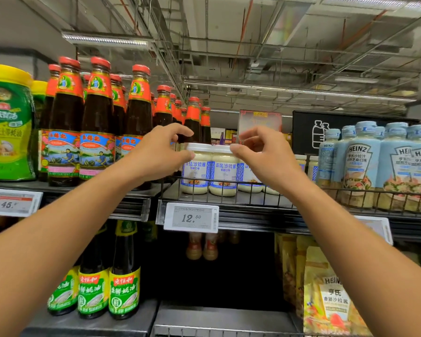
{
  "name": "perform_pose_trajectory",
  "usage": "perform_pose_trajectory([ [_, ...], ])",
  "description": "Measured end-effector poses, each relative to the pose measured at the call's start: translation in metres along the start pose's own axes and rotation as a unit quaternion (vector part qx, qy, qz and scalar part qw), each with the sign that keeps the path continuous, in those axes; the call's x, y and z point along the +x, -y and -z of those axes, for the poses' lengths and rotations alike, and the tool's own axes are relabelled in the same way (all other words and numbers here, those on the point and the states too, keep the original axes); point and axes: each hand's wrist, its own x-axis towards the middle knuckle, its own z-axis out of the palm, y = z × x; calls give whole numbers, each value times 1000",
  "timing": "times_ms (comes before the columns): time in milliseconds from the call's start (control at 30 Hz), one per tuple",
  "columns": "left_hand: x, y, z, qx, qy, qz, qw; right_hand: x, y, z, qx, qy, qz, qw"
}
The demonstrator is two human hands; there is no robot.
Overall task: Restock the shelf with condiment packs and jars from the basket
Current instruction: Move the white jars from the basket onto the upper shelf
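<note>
Right, both hands are up at the top shelf (229, 201), on either side of a front pair of white-lidded jars. The left jar (197, 173) and right jar (224, 176) stand upright, long axis vertical, touching each other, behind the wire rail (253, 185) and above the price tag (191, 218). The left hand (161, 154) is just left of the left jar, thumb tip on its lid edge and fingers loosely curled above, gripping nothing. The right hand (263, 154) mirrors it at the right jar, thumb on the lid and fingers loose, no grasp. Each hand is nearest its own jar and the pair sits between the thumbs. The likely step is squaring the pair up. Any push would go away from the person, deeper in. Sauce bottles (97, 122) stand left and Heinz bottles (360, 166) right. The basket is out of view.
</note>
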Motion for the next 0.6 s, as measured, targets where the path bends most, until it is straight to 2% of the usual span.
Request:
perform_pose_trajectory([
  [200, -25, -27, 13, 42, -94, -13, 995, -10, 16, -1, 74, 9, 75, 994],
  [367, -53, -42, 26, 1, -144, 5, 990, -23, 26, -3, 153, 30, 111, 982],
  [600, -109, -56, 40, -29, -171, 48, 984, -50, 44, -17, 235, 91, 141, 957],
])
